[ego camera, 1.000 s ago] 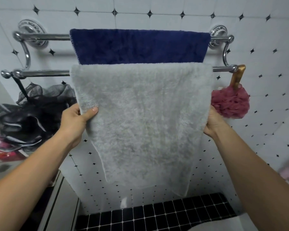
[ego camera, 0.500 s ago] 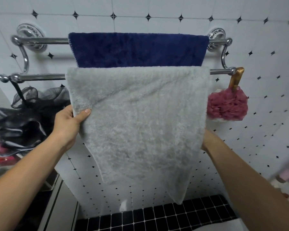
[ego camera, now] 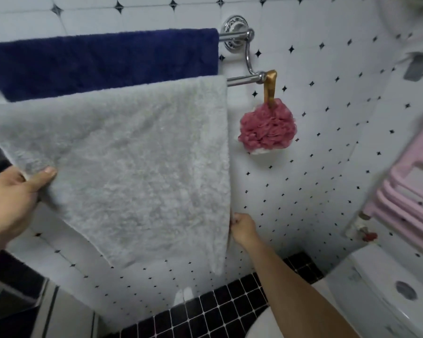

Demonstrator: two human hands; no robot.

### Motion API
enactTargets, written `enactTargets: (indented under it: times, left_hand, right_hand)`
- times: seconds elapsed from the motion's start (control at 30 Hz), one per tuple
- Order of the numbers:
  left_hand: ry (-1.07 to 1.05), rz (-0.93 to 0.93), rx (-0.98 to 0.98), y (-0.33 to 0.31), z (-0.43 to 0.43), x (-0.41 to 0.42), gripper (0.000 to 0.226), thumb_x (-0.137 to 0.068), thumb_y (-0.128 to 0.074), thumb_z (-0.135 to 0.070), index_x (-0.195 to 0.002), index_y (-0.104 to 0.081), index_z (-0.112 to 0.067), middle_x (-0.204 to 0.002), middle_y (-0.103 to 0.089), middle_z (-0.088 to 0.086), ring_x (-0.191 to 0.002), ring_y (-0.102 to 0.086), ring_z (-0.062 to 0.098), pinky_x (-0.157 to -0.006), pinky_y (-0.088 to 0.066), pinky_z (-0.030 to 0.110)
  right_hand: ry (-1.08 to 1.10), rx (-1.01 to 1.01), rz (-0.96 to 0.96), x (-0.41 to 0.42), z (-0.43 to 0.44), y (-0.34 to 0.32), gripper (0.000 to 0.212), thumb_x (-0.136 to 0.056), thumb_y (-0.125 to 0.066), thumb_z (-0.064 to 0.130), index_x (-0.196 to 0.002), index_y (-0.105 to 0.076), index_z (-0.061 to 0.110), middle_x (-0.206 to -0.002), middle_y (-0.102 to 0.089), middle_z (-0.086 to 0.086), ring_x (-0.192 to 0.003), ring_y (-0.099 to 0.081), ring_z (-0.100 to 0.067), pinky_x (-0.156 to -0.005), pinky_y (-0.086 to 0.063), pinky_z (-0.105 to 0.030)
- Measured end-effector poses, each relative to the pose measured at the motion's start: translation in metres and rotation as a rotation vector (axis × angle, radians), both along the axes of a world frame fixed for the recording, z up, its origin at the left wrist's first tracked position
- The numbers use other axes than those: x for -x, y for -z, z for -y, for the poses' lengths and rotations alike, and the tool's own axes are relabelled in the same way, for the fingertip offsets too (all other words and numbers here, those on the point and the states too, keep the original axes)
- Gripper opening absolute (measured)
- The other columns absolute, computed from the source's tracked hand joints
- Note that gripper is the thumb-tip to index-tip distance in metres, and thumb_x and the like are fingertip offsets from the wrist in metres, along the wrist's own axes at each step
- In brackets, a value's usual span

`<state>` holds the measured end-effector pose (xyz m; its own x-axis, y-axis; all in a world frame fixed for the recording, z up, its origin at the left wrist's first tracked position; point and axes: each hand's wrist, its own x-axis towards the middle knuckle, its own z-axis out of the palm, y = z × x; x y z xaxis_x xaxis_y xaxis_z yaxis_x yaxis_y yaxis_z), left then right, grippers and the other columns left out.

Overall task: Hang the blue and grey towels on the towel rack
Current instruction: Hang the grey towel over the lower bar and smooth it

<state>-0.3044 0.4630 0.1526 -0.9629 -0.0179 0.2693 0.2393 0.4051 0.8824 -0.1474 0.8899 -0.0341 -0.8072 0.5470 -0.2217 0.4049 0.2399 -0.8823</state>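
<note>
White diamond-dotted wall tiles (ego camera: pixel 327 167) meet black floor tiles (ego camera: pixel 205 313).

Right of the grey towel (ego camera: pixel 132 167) we find open tiled wall (ego camera: pixel 327 167), where a hand can pass down towards the black floor tiles (ego camera: pixel 217 311). The pink bath puff (ego camera: pixel 266 128) hangs from the lower bar's end on the towel rack (ego camera: pixel 242 80), just beside the towel's upper right edge, blocking that corner. The blue towel (ego camera: pixel 103 62) and the grey one cover both bars; only short bare stubs show at right. A white cistern (ego camera: pixel 366 276) and a pink rail (ego camera: pixel 405 198) crowd the far right.
</note>
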Motion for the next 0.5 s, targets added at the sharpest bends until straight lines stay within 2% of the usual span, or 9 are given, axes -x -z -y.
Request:
enactTargets:
  times: [0.07, 0.13, 0.17, 0.2, 0.27, 0.3, 0.33, 0.4, 0.5]
  left_hand:
    - [0.053, 0.049, -0.107, 0.002, -0.005, 0.005, 0.058, -0.08, -0.065, -0.058, -0.117, -0.067, -0.013, -0.116, -0.069, 0.014, -0.103, -0.068, 0.027, -0.085, -0.055, 0.043]
    - [0.101, 0.084, -0.179, 0.006, -0.011, 0.007, 0.066, -0.088, -0.061, -0.045, -0.132, -0.052, 0.004, -0.134, -0.055, 0.031, -0.12, -0.058, 0.04, -0.098, -0.05, 0.048]
    - [0.104, 0.079, -0.205, 0.007, -0.014, 0.002, 0.065, -0.091, -0.059, -0.039, -0.133, -0.047, 0.009, -0.137, -0.05, 0.035, -0.121, -0.057, 0.04, -0.101, -0.048, 0.05]
    - [0.097, 0.058, -0.234, 0.006, -0.016, -0.002, 0.058, -0.093, -0.059, -0.034, -0.132, -0.05, 0.008, -0.136, -0.052, 0.032, -0.116, -0.062, 0.031, -0.099, -0.049, 0.048]
    - [0.074, 0.02, -0.252, 0.005, -0.02, -0.011, 0.04, -0.093, -0.061, -0.03, -0.121, -0.061, -0.001, -0.123, -0.064, 0.021, -0.095, -0.07, 0.01, -0.094, -0.051, 0.048]
    - [0.067, 0.019, -0.254, 0.005, -0.022, -0.015, 0.035, -0.093, -0.062, -0.028, -0.117, -0.063, -0.003, -0.116, -0.066, 0.018, -0.087, -0.071, 0.007, -0.092, -0.051, 0.05]
    - [0.073, 0.031, -0.276, 0.006, -0.025, -0.019, 0.033, -0.093, -0.062, -0.024, -0.118, -0.062, -0.003, -0.113, -0.067, 0.017, -0.086, -0.072, 0.009, -0.091, -0.052, 0.051]
    - [0.089, 0.064, -0.316, 0.012, -0.031, -0.03, 0.032, -0.09, -0.065, -0.014, -0.12, -0.063, -0.005, -0.117, -0.067, 0.018, -0.098, -0.069, 0.023, -0.087, -0.057, 0.041]
    - [0.062, 0.157, -0.295, 0.032, -0.043, -0.052, 0.035, -0.076, -0.077, -0.005, -0.11, -0.068, -0.009, -0.105, -0.072, 0.007, -0.089, -0.07, 0.017, -0.079, -0.054, 0.032]
  right_hand:
    - [-0.052, -0.015, 0.018, -0.001, -0.01, -0.003, 0.044, -0.084, -0.057, 0.003, -0.047, -0.045, 0.025, -0.054, -0.047, 0.003, -0.056, -0.044, -0.014, -0.059, -0.035, -0.027]
    - [-0.059, -0.005, 0.0, -0.004, -0.023, -0.001, 0.05, -0.082, -0.065, 0.007, -0.045, -0.039, 0.028, -0.051, -0.037, 0.008, -0.053, -0.038, -0.014, -0.061, -0.029, -0.027]
    - [-0.052, 0.002, 0.0, -0.007, -0.027, -0.004, 0.052, -0.08, -0.069, 0.01, -0.042, -0.039, 0.028, -0.05, -0.038, 0.011, -0.052, -0.039, -0.014, -0.062, -0.03, -0.027]
    - [-0.048, 0.015, 0.007, -0.01, -0.031, -0.005, 0.047, -0.08, -0.072, 0.012, -0.044, -0.046, 0.03, -0.053, -0.046, 0.012, -0.055, -0.047, -0.014, -0.063, -0.035, -0.026]
    - [0.009, 0.022, 0.012, -0.017, -0.035, -0.012, 0.017, -0.082, -0.07, 0.013, -0.071, -0.07, 0.025, -0.077, -0.068, 0.005, -0.08, -0.065, -0.018, -0.073, -0.045, -0.026]
    - [0.046, 0.034, -0.018, -0.019, -0.036, -0.016, 0.009, -0.085, -0.067, 0.014, -0.089, -0.073, 0.02, -0.092, -0.071, 0.001, -0.092, -0.066, -0.02, -0.077, -0.047, -0.027]
    - [0.044, 0.06, -0.088, -0.019, -0.038, -0.022, 0.018, -0.087, -0.066, 0.018, -0.104, -0.072, 0.019, -0.104, -0.07, -0.001, -0.098, -0.065, -0.019, -0.077, -0.048, -0.026]
    - [-0.102, 0.183, -0.281, -0.018, -0.038, -0.042, 0.041, -0.088, -0.066, 0.029, -0.128, -0.06, 0.023, -0.124, -0.065, 0.005, -0.109, -0.062, -0.008, -0.079, -0.047, -0.02]
    - [-0.382, 0.392, -0.388, -0.007, -0.026, -0.07, 0.069, -0.081, -0.075, 0.034, -0.142, -0.043, 0.029, -0.132, -0.061, 0.018, -0.12, -0.057, -0.001, -0.09, -0.052, -0.021]
